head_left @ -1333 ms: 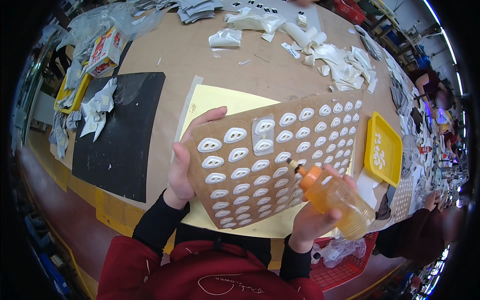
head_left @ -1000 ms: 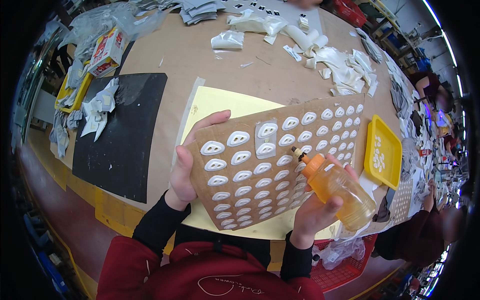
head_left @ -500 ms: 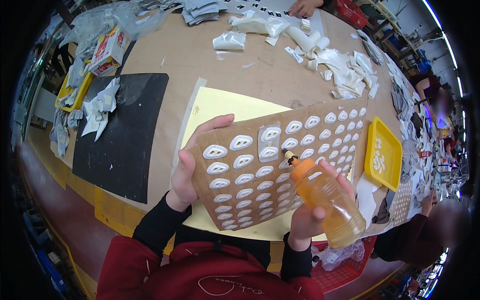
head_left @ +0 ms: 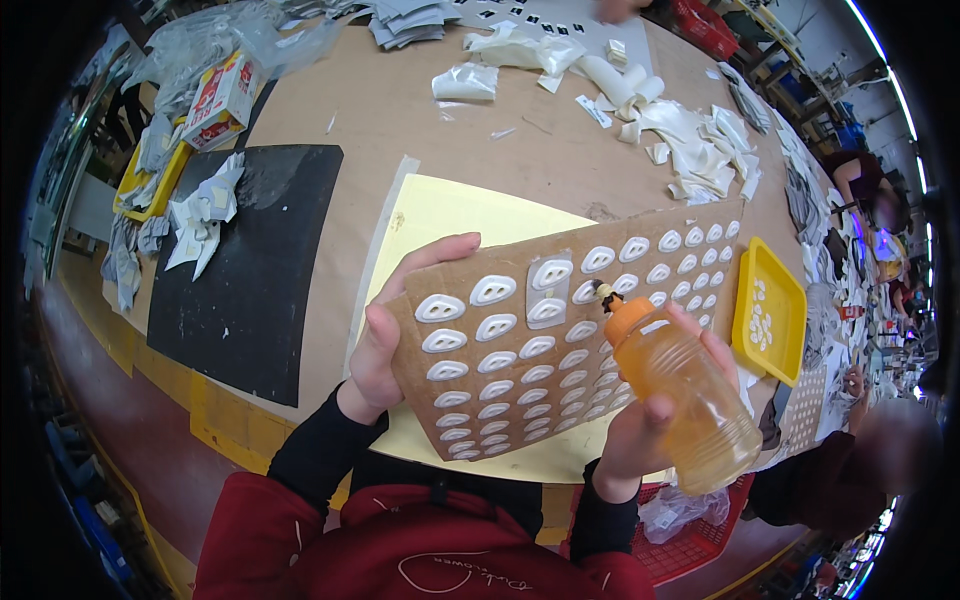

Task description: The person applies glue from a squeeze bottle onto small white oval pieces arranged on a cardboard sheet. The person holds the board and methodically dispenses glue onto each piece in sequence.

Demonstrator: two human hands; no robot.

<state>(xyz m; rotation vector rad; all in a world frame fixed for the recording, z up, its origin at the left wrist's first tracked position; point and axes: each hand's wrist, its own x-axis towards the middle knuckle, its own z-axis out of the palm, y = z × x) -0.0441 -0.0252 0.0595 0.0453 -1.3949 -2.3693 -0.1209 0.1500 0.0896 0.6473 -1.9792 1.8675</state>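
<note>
My left hand (head_left: 385,335) grips the left edge of a brown cardboard sheet (head_left: 480,368), thumb in front and fingers behind. Rows of small white oval pieces with holes (head_left: 492,290) cover the sheet, which is tilted up toward me. A strip of clear tape (head_left: 549,290) lies over two of them. In my right hand (head_left: 650,425) is a clear squeeze bottle (head_left: 695,405) with an orange cap and amber liquid inside. Its dark-banded nozzle tip is at a white piece in the upper row area, right of the tape; whether it touches cannot be told.
Under the sheet lies pale yellow paper (head_left: 450,210). A black mat (head_left: 245,280) is to the left, a yellow tray (head_left: 768,320) with white pieces to the right. White scraps (head_left: 690,140) lie farther back. A red basket (head_left: 700,545) stands below the table edge. Other people are at the right.
The bottle in my right hand has moved right and slightly up, with its nozzle along the row. The cardboard has shifted slightly right in view. The far person's hand has moved back.
</note>
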